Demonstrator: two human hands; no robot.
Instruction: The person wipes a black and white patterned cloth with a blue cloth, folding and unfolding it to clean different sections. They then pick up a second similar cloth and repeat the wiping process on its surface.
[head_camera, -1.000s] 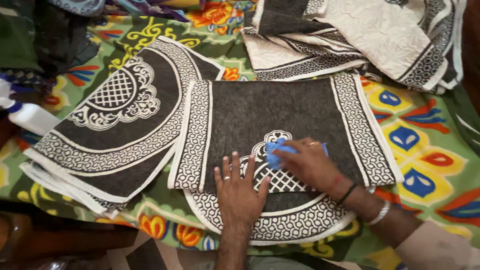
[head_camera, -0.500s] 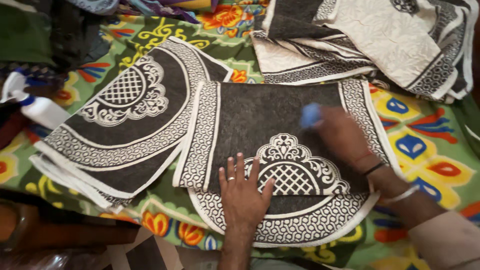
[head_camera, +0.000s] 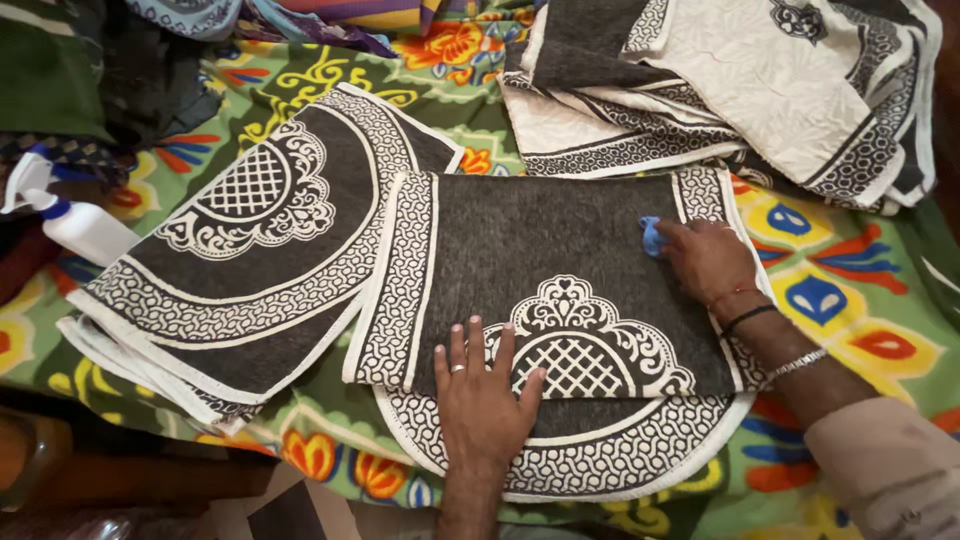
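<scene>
Head view looks straight down on your two hands at work on a dark grey folded mat (head_camera: 540, 250) with cream patterned borders, which lies in the middle of a bright floral cloth (head_camera: 850, 300) spread over the tabletop. Your left hand (head_camera: 483, 395) lies flat on the mat's near edge, fingers spread and holding nothing, just beside the cream lattice motif (head_camera: 580, 345). Your right hand (head_camera: 708, 258) is at the mat's far right corner, its grip closed around a small blue cloth (head_camera: 651, 236) that is pressed to the grey surface next to the right border.

A rounded end of the same mat sticks out from under the folded part, near your left wrist. The mat looks like a soft woven piece: limp, light, likely to slide or wrinkle on the floral cloth unless pinned, so a flat palm holds it better than a pinch. If you lift it, the doubled cream border should give the firmest hold. The blue cloth is soft and bunches easily inside the fingers.

To the left, a second mat (head_camera: 250, 250) of the same pattern overlaps the first at its edge. A heap of cream and grey mats (head_camera: 760, 80) lies at the far right, and a white spray bottle (head_camera: 70, 220) with a blue collar lies at the far left.
</scene>
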